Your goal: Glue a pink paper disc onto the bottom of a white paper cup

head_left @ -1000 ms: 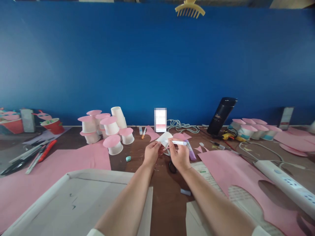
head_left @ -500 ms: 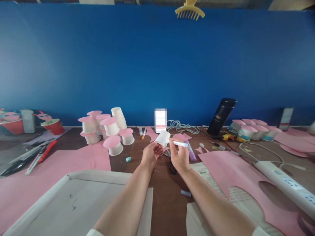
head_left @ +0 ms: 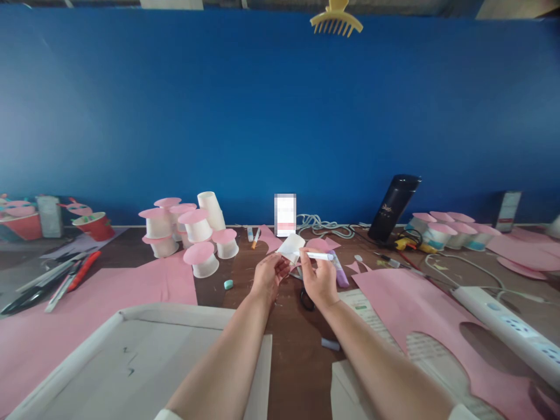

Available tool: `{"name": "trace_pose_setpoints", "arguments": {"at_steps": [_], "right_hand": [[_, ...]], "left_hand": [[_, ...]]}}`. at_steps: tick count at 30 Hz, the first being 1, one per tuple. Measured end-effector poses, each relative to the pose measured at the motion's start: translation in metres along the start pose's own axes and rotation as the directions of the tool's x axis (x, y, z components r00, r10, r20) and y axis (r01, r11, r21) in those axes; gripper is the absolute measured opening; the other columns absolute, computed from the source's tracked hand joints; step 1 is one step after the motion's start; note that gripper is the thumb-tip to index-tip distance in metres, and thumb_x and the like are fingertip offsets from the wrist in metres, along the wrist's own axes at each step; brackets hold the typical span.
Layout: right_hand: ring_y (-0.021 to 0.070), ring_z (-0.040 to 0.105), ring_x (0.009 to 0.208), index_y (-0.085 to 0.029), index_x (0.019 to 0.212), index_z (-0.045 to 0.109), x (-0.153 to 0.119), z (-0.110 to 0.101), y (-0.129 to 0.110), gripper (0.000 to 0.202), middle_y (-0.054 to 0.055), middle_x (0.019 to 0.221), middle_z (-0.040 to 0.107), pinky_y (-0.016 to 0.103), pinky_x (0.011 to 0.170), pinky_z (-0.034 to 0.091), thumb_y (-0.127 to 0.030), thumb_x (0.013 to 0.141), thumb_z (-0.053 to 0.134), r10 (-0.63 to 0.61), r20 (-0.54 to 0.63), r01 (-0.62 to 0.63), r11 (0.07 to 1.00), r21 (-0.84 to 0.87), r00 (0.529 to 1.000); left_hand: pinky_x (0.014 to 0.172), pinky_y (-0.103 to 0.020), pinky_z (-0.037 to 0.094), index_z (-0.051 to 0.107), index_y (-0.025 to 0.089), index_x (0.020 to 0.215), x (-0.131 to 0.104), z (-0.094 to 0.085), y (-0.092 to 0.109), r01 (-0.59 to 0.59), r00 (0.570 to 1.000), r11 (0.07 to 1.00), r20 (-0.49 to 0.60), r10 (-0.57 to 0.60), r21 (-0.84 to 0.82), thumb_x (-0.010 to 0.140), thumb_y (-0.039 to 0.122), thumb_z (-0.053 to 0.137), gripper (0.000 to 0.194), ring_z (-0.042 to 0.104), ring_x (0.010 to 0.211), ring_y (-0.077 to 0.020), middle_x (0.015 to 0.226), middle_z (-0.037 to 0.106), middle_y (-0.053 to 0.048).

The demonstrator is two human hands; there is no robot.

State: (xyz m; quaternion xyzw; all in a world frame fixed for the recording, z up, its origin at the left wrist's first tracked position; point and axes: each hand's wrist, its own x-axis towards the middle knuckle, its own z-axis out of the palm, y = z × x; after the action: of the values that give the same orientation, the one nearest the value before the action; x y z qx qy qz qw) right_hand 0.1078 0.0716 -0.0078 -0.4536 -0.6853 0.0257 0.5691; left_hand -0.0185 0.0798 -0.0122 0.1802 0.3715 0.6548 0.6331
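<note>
Near the middle of the brown table, my left hand (head_left: 270,276) is closed on the lower left edge of a small white piece (head_left: 291,248), which looks like paper or a cup. My right hand (head_left: 321,280) grips a white marker (head_left: 319,255) that lies nearly level, its left end at the right side of the white piece. Whether the tip touches the piece is too small to tell. Left of my hands stand white cups topped with pink discs (head_left: 199,253). Scissors (head_left: 307,298) lie partly hidden beneath my right hand.
A black bottle (head_left: 395,207) leans against the blue wall, beside more disc-topped cups (head_left: 439,235). A power strip (head_left: 510,326) lies at the right. Pink paper (head_left: 126,291) and cutting tools (head_left: 72,283) are at the left. A phone-like screen (head_left: 285,214) stands behind my hands.
The white piece has tilted and shifted slightly to the right and down between my hands. Both hands keep nearly the same place.
</note>
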Motion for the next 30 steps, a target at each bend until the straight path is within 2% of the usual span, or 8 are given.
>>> {"name": "trace_pose_setpoints", "arguments": {"at_steps": [7,12,17,20,23,26,30], "right_hand": [[0.0208,0.065,0.086,-0.018,0.092,0.067,-0.0009,-0.0004,-0.0004,0.022,0.008,0.090,0.070,0.031,0.080,0.050,-0.032,0.090,0.050,0.025,0.049,-0.027,0.999,0.042,0.999],[0.0217,0.064,0.095,-0.018,0.100,0.065,-0.0006,-0.0006,-0.0014,0.023,0.009,0.099,0.069,0.033,0.084,0.050,-0.031,0.091,0.050,0.022,-0.014,-0.021,0.997,0.071,1.000],[0.0214,0.065,0.091,-0.019,0.096,0.066,-0.0018,0.0007,-0.0004,0.020,0.008,0.094,0.070,0.033,0.084,0.051,-0.031,0.090,0.051,0.012,0.086,-0.022,0.994,0.108,0.996],[0.0215,0.064,0.094,-0.019,0.100,0.065,-0.0021,0.0014,0.0013,0.020,0.008,0.098,0.069,0.035,0.085,0.050,-0.030,0.090,0.051,0.007,0.024,-0.009,0.994,0.105,1.000],[0.0189,0.066,0.087,-0.020,0.107,0.062,-0.0019,0.0024,0.0031,0.023,0.008,0.102,0.067,0.033,0.079,0.053,-0.030,0.091,0.049,0.062,-0.029,-0.056,0.985,0.164,0.998],[0.0170,0.066,0.080,-0.019,0.111,0.059,-0.0023,0.0041,0.0041,0.026,0.008,0.099,0.067,0.031,0.073,0.054,-0.031,0.092,0.046,0.160,-0.013,-0.151,0.955,0.254,0.987],[0.0185,0.066,0.083,-0.019,0.109,0.058,-0.0030,0.0061,0.0051,0.025,0.008,0.094,0.066,0.031,0.070,0.054,-0.033,0.092,0.045,0.227,0.012,-0.218,0.918,0.330,0.974]], "left_hand": [[0.054,-0.021,0.050,0.059,0.010,0.073,0.0007,-0.0014,-0.0011,-0.019,1.000,0.999,0.013,0.018,0.032,0.073,0.013,0.060,0.003,0.060,0.054,-0.0108,0.061,0.062,-0.005],[0.056,-0.021,0.050,0.060,0.010,0.072,0.0006,-0.0009,-0.0011,-0.042,0.999,0.999,0.009,0.042,0.024,0.073,0.013,0.061,0.004,0.060,0.056,-0.0107,0.060,0.062,-0.005],[0.057,-0.021,0.049,0.061,0.010,0.071,0.0000,-0.0004,-0.0014,-0.057,0.998,0.997,0.008,0.057,0.045,0.072,0.014,0.064,0.005,0.061,0.056,-0.0107,0.061,0.063,-0.005],[0.057,-0.021,0.050,0.062,0.010,0.071,0.0004,-0.0007,-0.0017,-0.062,0.998,0.997,0.014,0.062,0.043,0.073,0.014,0.064,0.005,0.061,0.056,-0.0103,0.061,0.063,-0.004],[0.060,-0.021,0.051,0.062,0.010,0.074,0.0004,-0.0006,-0.0013,-0.084,0.996,0.996,0.000,0.084,-0.009,0.077,0.012,0.062,0.003,0.063,0.060,-0.0102,0.064,0.064,-0.005],[0.066,-0.020,0.053,0.063,0.010,0.077,0.0002,0.0000,-0.0002,-0.106,0.994,0.989,0.007,0.107,-0.099,0.081,0.011,0.058,0.006,0.065,0.068,-0.0103,0.073,0.066,-0.006],[0.067,-0.018,0.053,0.063,0.011,0.077,0.0000,0.0009,0.0006,-0.111,0.990,0.975,0.066,0.126,-0.193,0.083,0.011,0.057,0.008,0.065,0.070,-0.0097,0.078,0.068,-0.007]]}}
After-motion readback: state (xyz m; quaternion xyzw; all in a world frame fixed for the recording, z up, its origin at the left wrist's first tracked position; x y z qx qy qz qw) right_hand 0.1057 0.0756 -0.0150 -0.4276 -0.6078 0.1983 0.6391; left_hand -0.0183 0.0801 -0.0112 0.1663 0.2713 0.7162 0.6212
